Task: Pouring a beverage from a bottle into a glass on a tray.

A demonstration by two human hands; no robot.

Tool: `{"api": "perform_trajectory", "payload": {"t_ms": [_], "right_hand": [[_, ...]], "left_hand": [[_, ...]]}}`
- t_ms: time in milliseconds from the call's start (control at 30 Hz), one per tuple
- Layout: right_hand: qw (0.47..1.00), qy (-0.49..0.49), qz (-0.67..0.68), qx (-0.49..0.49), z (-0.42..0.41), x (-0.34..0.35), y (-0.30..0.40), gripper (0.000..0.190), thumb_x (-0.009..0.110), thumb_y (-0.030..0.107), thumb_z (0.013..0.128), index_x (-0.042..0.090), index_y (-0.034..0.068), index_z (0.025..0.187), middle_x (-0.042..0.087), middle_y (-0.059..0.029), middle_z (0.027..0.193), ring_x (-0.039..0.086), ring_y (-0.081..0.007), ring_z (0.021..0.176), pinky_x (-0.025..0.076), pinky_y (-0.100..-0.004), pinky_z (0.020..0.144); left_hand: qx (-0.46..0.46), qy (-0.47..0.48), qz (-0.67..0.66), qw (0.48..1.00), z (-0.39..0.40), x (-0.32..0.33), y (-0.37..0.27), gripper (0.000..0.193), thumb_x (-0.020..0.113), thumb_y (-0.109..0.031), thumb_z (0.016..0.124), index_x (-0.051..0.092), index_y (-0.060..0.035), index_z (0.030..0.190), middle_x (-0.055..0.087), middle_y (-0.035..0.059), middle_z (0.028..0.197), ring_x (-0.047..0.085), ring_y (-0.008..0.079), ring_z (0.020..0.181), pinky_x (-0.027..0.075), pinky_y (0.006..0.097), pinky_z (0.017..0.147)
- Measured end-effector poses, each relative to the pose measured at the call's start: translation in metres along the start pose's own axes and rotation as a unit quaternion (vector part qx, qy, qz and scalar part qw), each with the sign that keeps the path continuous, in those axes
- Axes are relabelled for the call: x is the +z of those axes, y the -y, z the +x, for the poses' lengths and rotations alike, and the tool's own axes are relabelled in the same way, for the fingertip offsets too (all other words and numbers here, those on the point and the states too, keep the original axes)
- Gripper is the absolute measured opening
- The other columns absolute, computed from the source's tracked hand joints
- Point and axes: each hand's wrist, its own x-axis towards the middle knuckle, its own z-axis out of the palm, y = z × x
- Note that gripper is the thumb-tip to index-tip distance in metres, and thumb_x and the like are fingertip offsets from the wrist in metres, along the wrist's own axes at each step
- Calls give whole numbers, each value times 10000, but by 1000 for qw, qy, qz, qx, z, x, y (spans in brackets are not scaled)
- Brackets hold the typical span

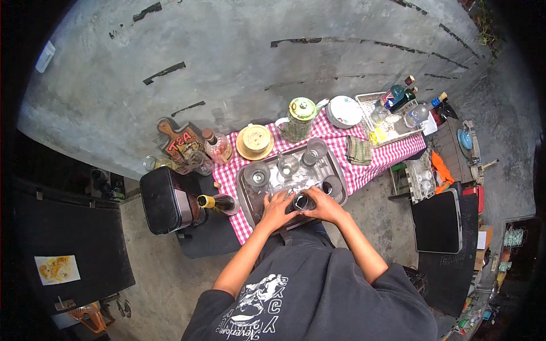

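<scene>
Both of my hands meet around a dark-looking glass point(302, 202) at the front edge of a metal tray point(246, 200). My left hand point(278, 209) cups its left side, and my right hand point(323, 205) curls round its right side. Close to my right hand stands another glass point(331, 186) with something dark in it. Farther back on the tray are a clear glass point(257, 174), a glass mug point(288, 165) and a taller glass point(315, 152). An open-necked bottle with a yellow collar point(217, 203) is left of the tray.
A checked cloth point(371, 170) lies under the tray. Behind stand a lidded yellow cup point(256, 138), a glass pitcher point(300, 123) and stacked plates point(344, 111). A basket point(394, 137) of bottles and a folded towel point(359, 150) are right; a black appliance point(160, 200) is left.
</scene>
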Motion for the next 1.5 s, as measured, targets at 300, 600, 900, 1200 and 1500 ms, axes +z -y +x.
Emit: {"api": "perform_trajectory", "payload": {"t_ms": [300, 600, 900, 1200, 1500], "right_hand": [[1000, -2, -7, -1, 0, -2, 3, 698, 843, 272, 735, 565, 9, 1318, 596, -180, 1184, 607, -372, 1116, 502, -420, 939], [1000, 2, 9, -3, 2, -1, 2, 635, 844, 253, 731, 575, 6, 1250, 594, -181, 1167, 605, -375, 1113, 497, -426, 936], [998, -7, 62, -33, 1, -16, -2, 630, 824, 131, 709, 509, 8, 1240, 540, -175, 1158, 562, -348, 1173, 471, -407, 975], [990, -9, 115, -78, -2, -35, -6, 638, 850, 78, 679, 535, 19, 1231, 567, -119, 1191, 595, -252, 1147, 486, -351, 987], [980, 13, 180, -83, -2, -45, -20, 704, 937, 153, 632, 585, 17, 1226, 640, -102, 1150, 646, -214, 1093, 519, -345, 957]], "left_hand": [[-1, 7, 3, 1000, 0, -2, -1, 735, 729, -440, 829, 491, -182, 1474, 507, 160, 1463, 396, 322, 1404, 150, 604, 1152], [-3, 6, 7, 1000, -1, -1, 0, 742, 730, -455, 829, 488, -187, 1477, 507, 159, 1464, 401, 318, 1402, 147, 598, 1155], [-40, 23, 8, 999, 1, -7, -12, 765, 720, -535, 829, 498, -178, 1468, 486, 143, 1486, 377, 342, 1419, 154, 632, 1155], [-94, -7, -3, 996, -11, -21, -36, 787, 767, -449, 811, 470, -155, 1478, 441, 136, 1523, 329, 343, 1449, 159, 612, 1159], [-87, -93, -136, 983, -15, -56, -100, 752, 810, -296, 778, 485, -94, 1426, 546, 136, 1401, 479, 298, 1343, 237, 491, 1158]]}}
